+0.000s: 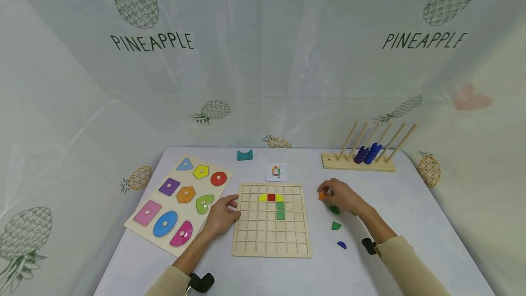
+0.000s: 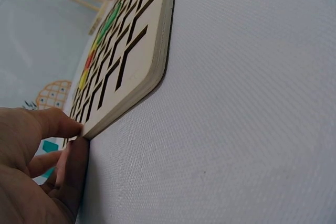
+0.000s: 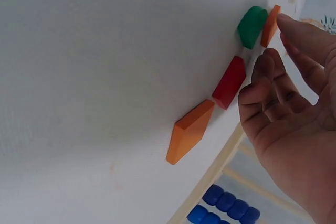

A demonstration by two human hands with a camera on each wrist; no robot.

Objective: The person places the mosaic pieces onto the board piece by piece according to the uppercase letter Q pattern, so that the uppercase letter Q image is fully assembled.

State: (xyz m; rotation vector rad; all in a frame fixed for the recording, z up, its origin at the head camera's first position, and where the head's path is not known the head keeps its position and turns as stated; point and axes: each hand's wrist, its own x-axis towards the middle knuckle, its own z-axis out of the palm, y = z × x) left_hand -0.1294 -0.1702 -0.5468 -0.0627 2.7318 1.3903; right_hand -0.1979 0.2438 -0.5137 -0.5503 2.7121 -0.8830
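A square wooden grid board (image 1: 255,236) lies mid-table, holding red, yellow and green pieces near its top. My left hand (image 1: 222,215) rests at its left edge; in the left wrist view the thumb (image 2: 65,126) touches the rim. To the right of the board, my right hand (image 1: 342,195) pinches an orange block (image 1: 321,196) between thumb and fingers. Close by in the right wrist view lie a green piece (image 3: 253,27), a red block (image 3: 229,83) and another orange block (image 3: 191,130). The hand hides the latter two from the head view.
A shape puzzle board (image 1: 166,192) lies at left. Behind the grid are a pattern card (image 1: 269,177) and a teal block (image 1: 244,155). A peg stand (image 1: 334,163) with blue beads stands back right. A green quarter piece (image 1: 336,226) and a blue half-disc (image 1: 342,245) lie nearer.
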